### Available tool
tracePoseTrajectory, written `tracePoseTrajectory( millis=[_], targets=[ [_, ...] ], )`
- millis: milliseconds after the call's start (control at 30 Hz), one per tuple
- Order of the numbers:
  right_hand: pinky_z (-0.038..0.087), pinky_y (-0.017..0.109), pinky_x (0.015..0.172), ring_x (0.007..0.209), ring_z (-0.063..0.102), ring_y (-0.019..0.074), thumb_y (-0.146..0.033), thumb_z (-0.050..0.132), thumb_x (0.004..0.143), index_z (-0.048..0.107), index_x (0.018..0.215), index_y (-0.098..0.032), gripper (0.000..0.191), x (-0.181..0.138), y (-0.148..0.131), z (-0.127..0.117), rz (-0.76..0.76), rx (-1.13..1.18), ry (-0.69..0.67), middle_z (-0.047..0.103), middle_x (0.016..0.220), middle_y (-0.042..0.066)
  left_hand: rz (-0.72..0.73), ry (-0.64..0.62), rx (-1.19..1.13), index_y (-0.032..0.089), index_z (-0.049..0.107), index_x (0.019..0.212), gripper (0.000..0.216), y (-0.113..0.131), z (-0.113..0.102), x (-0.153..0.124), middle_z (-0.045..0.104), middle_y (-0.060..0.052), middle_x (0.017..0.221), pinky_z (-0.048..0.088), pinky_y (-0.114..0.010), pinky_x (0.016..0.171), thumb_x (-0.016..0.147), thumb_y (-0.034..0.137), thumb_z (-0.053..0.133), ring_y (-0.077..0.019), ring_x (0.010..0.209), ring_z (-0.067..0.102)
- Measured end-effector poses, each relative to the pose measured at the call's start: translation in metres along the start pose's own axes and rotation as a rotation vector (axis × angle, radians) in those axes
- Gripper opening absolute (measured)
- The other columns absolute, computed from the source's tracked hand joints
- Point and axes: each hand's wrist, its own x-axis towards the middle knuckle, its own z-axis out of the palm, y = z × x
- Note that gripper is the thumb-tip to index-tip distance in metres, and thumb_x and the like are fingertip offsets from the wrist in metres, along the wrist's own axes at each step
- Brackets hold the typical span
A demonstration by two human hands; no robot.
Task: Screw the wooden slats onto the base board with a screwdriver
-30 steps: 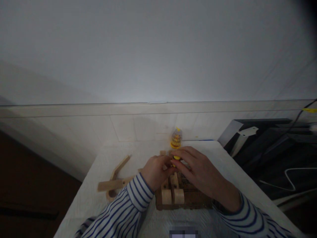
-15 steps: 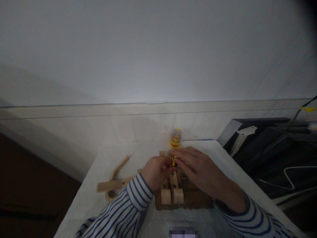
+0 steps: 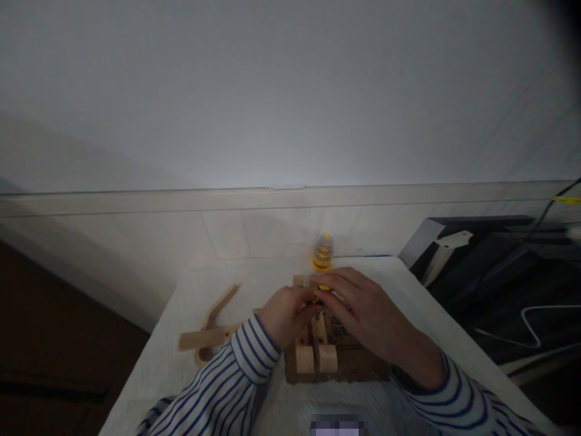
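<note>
A small yellow-and-black screwdriver (image 3: pixel 324 287) is mostly covered by fingers. My right hand (image 3: pixel 365 309) is closed, thumb and fingertips pinching it from the right. Close against those fingertips, my left hand (image 3: pixel 288 312) is closed too, its thumb and forefinger pressed together; what lies between them is hidden. Below the hands, two pale wooden pieces (image 3: pixel 327 358) with dark holes lie side by side on a dark brown wooden box (image 3: pixel 358 366) with black lettering. Just behind the hands stands a clear domed container (image 3: pixel 322 253) with a yellow base and yellow bits inside.
More pale wooden parts (image 3: pixel 204 340), one long and angled, lie on the white-covered table (image 3: pixel 167 387) by my left sleeve. A white wall (image 3: pixel 290 121) rises behind. Dark panels (image 3: pixel 508 278) and a white cable (image 3: pixel 529 327) are off the table's right side.
The yellow-and-black screwdriver has turned within my fingers, so less of it shows between the hands. My right hand has shifted very slightly; the wooden pieces stay where they were.
</note>
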Motion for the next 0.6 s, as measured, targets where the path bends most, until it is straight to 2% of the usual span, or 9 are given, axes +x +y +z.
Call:
tracePoseTrajectory(
  millis=[167, 400, 600],
  targets=[
    [0.044, 0.037, 0.082, 0.093, 0.051, 0.0177, -0.024, 0.042, 0.087, 0.053, 0.099, -0.018, 0.018, 0.0002, 0.0005, 0.0005, 0.01, -0.013, -0.011, 0.058, 0.097, 0.006, 0.031, -0.019, -0.013, 0.017, 0.061, 0.09, 0.015, -0.0019, 0.0007, -0.0002, 0.066, -0.004, 0.087, 0.044, -0.025, 0.073, 0.083, 0.018, 0.048, -0.0166, 0.08, 0.06],
    [0.044, 0.039, 0.082, 0.094, 0.051, 0.0188, -0.024, 0.041, 0.087, 0.052, 0.1, -0.019, 0.018, 0.0, 0.0008, 0.0011, 0.015, 0.012, -0.014, 0.057, 0.098, 0.006, 0.023, -0.005, -0.02, 0.018, 0.062, 0.092, 0.015, -0.004, 0.0013, 0.0007, 0.066, -0.004, 0.087, 0.044, -0.026, 0.074, 0.082, 0.02, 0.05, -0.0165, 0.081, 0.06],
    [0.045, 0.038, 0.082, 0.093, 0.052, 0.0183, -0.023, 0.042, 0.087, 0.052, 0.101, -0.019, 0.018, -0.0011, 0.0019, 0.0009, -0.001, 0.01, 0.004, 0.058, 0.097, 0.006, -0.082, 0.055, 0.067, 0.016, 0.063, 0.086, 0.016, -0.0016, 0.0003, 0.0009, 0.066, -0.004, 0.079, 0.044, -0.028, 0.07, 0.075, 0.027, 0.06, -0.0176, 0.073, 0.06]
  ],
)
